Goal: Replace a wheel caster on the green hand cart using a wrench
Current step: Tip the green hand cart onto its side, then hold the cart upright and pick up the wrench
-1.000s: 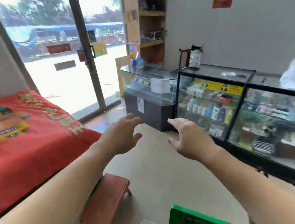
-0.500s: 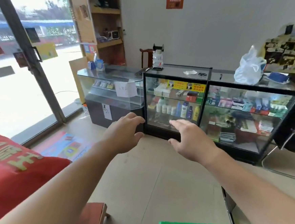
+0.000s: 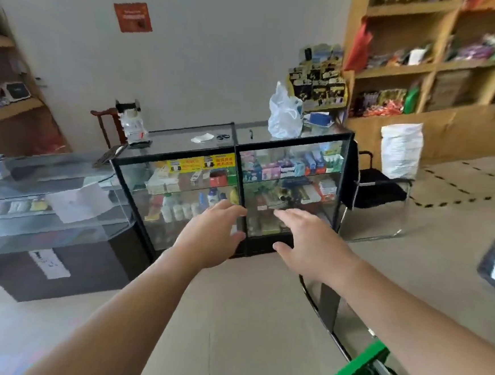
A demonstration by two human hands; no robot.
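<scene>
a glass display case [image 3: 231,186] stands near a black chair [image 3: 379,191].

Bright and evenly lit, soft daylight look, barely any shadows on the floor [image 3: 230,319]. Pale glare across the left glass counter [image 3: 48,177]. Heavy motion smear and blockiness toward the edges, worst on the shelves [image 3: 427,68] top right. Tilted, bendy wide-angle warp too.

Cart [image 3: 354,370] btm-right; display case [image 3: 287,187] ahead
</scene>
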